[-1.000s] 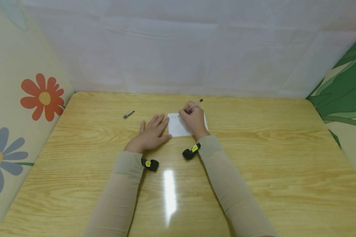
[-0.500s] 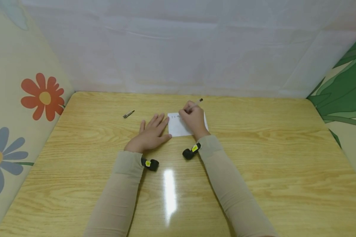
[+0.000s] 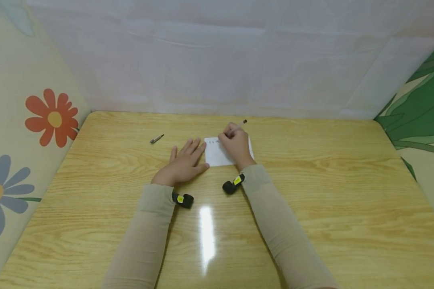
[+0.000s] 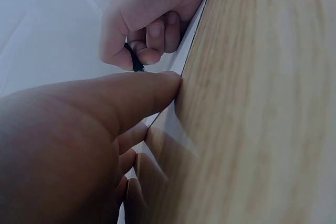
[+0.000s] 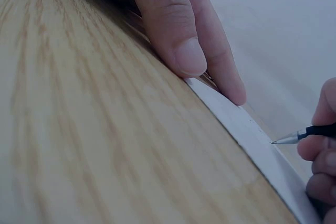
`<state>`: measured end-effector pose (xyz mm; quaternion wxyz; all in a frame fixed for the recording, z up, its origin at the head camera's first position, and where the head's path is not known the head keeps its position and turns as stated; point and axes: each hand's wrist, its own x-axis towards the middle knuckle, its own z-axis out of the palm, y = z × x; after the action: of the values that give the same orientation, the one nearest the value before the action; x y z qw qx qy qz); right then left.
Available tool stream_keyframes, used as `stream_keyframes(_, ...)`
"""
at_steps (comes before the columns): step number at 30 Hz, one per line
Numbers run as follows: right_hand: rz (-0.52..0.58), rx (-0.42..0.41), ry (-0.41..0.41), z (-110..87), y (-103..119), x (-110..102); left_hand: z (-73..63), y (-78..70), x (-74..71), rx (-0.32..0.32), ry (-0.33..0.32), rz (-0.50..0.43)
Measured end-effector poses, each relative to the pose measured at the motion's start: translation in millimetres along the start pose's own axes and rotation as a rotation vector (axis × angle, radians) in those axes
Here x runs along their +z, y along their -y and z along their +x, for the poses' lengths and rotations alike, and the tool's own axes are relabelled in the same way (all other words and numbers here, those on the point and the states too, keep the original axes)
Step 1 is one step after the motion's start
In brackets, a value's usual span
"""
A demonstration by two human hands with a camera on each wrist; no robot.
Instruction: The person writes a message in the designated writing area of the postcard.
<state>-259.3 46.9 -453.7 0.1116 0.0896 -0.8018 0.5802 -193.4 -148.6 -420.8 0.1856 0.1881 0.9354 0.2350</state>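
Note:
A small white sheet of paper (image 3: 218,156) lies on the table with a short row of dark marks along its top left. My right hand (image 3: 236,145) pinches a pen (image 3: 241,124) over the paper; the pen's silver tip (image 5: 286,139) is at the sheet's surface in the right wrist view. The right hand covers part of the paper. My left hand (image 3: 182,164) lies flat with fingers spread, its thumb and index fingertip on the paper's left corners. In the left wrist view the left thumb (image 4: 142,93) presses at the sheet's edge.
A pen cap (image 3: 157,139) lies on the wooden table (image 3: 329,180) to the left of the left hand. White cloth (image 3: 217,60) hangs behind the table's far edge. Painted walls with flowers (image 3: 54,119) stand at both sides.
Both hands keep their places. The pen's upper end shifts very slightly; nothing else visibly differs.

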Motion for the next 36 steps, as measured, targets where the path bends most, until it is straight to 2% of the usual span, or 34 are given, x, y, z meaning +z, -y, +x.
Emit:
stream_keyframes(19,-0.023,0.0,-0.022,2.1,0.7,0.4,-0.3,-1.3,-2.3,-0.005,0.0,0.008)
stream_keyframes(36,-0.014,0.001,-0.007,0.4,-0.6,-0.6,0.8,-0.2,0.0,-0.004,0.0,0.009)
